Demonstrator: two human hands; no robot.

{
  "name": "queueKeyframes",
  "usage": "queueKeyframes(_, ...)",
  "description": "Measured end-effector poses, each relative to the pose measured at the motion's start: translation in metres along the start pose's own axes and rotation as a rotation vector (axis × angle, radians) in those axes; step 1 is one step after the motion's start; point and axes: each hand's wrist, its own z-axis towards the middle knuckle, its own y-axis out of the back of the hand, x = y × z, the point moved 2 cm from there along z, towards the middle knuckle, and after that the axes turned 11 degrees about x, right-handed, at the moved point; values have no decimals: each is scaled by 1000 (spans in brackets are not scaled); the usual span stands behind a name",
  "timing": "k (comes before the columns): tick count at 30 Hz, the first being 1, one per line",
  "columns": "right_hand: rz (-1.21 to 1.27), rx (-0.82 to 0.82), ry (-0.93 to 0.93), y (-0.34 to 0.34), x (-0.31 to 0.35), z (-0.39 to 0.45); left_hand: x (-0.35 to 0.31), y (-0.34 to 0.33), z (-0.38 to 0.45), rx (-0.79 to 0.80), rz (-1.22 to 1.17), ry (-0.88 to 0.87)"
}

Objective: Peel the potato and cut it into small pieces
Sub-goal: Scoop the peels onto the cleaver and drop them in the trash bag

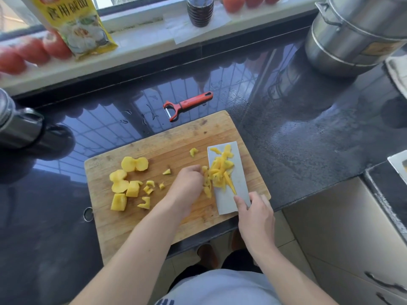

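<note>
A wooden cutting board (167,139) lies on the dark counter. Yellow potato chunks (123,186) sit in a group on its left part, with small bits scattered beside them. A broad cleaver blade (240,183) lies flat on the board's right side, and a heap of thin potato strips (221,170) rests on it. My right hand (255,219) grips the cleaver at the blade's near end; the handle is hidden. My left hand (189,186), fingers curled, touches the strips at the blade's left edge. A red peeler (187,104) lies on the counter beyond the board.
Stacked steel pots (352,34) stand at the back right. A dark metal kettle (19,126) sits at the left edge. On the windowsill are tomatoes (33,51), a yellow packet (77,25) and a dark bottle (200,12). The counter's front edge runs under the board.
</note>
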Motion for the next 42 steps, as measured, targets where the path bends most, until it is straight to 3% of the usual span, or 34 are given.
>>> queueKeyframes(8, 8, 15, -33, -5, 1, -1, -3, -22, -4, -16, -42, -32)
queueKeyframes(14, 21, 15, -34, -3, 1, -2, -4, -32, -6, 121, -81, -41)
queueKeyframes(16, 23, 23, -31, -2, 1, -2, -6, -15, -3, 61, -81, -54)
queueKeyframes(18, 27, 25, -20, -2, 1, -3, -6, 13, -7, -93, 51, -64)
queueKeyframes(21, 28, 21, -13, -1, 1, -3, 3, 39, -16, -240, 511, -150)
queueKeyframes(27, 18, 22, -14, -2, 2, -2, 33, -2, -3, -150, 970, -371)
queueKeyframes(32, 6, 15, -13, -3, 1, -1, 35, -5, 8, -185, 1100, -405)
queueKeyframes(34, 5, 21, -22, -3, 1, -1, 33, -2, 7, -182, 1098, -382)
queueKeyframes(38, 9, 28, -13, -3, 3, -1, 22, -9, 5, -79, 739, -355)
queueKeyframes(40, 16, 34, -13, -2, 2, 0, 19, -9, 5, -11, 709, -361)
queueKeyframes(42, 26, 37, -9, -2, 1, 0, 12, 3, 7, -89, 730, -385)
